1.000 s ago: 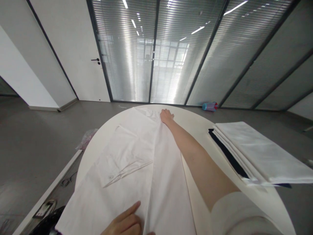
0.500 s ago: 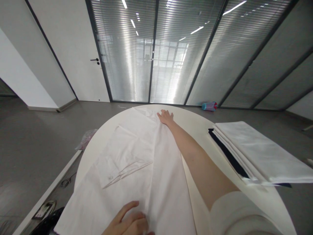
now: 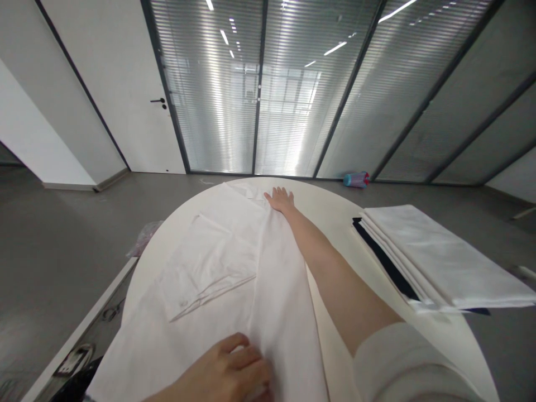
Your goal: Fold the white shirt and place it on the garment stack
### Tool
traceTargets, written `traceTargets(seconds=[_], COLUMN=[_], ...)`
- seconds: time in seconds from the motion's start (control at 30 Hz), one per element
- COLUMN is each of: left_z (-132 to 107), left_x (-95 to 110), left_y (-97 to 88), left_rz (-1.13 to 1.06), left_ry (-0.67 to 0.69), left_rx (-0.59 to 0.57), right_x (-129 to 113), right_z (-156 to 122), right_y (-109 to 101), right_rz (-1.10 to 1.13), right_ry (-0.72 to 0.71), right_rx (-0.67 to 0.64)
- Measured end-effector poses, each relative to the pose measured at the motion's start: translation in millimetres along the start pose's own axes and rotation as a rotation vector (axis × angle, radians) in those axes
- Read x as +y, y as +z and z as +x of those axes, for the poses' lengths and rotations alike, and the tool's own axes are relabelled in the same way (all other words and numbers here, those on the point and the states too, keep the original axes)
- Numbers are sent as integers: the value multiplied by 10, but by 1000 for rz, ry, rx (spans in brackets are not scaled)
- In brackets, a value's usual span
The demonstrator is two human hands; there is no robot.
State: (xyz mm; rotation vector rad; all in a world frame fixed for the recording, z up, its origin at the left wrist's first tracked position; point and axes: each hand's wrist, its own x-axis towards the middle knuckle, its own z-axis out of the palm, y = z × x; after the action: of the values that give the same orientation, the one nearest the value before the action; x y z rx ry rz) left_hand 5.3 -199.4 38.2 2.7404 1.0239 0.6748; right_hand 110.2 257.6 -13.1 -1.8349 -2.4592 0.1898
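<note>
A white shirt (image 3: 213, 240) lies spread over the round table, its far end by the table's back edge. One sleeve is folded down over the body, and its cuff (image 3: 184, 304) points toward the lower left. A long fold runs down the shirt's right side. My right hand (image 3: 281, 200) reaches to the far end and rests there on the cloth, fingers spread. Close to me, my left hand (image 3: 234, 368) lies over the lower part of the shirt with bent, loosely parted fingers; some of its fingertips are hidden.
On the right of the white round table (image 3: 330, 209) lies a stack of folded white cloth (image 3: 439, 251) with a dark layer (image 3: 389, 265) in it. A blue and red bundle (image 3: 355, 179) is on the floor by the glass wall. A clear plastic bag (image 3: 144, 239) sits left of the table.
My left hand has moved forward and to the right over the shirt. My right hand stays at the far end, its fingers stretched a little more. The view has shifted slightly.
</note>
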Motion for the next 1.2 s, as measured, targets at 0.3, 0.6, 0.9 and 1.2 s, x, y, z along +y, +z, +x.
traceTargets(seconds=[0.3,0.6,0.9,1.2], left_z=[959,789,789,777], left_x=[-310,-284,-282,-268], left_y=[344,683,688,678], left_rz=[19,-64,-91,-79], left_ry=[45,77,69,94], left_rx=[-182,-156,-172,-139], right_x=[-9,-9,-9,-14], right_z=[-42,-52,-67,-42], right_y=[-29,-31,-20,-26], right_rz=[11,17,31,18], right_ry=[-3,-10,-21,-14], right_rx=[0,-5,35,13])
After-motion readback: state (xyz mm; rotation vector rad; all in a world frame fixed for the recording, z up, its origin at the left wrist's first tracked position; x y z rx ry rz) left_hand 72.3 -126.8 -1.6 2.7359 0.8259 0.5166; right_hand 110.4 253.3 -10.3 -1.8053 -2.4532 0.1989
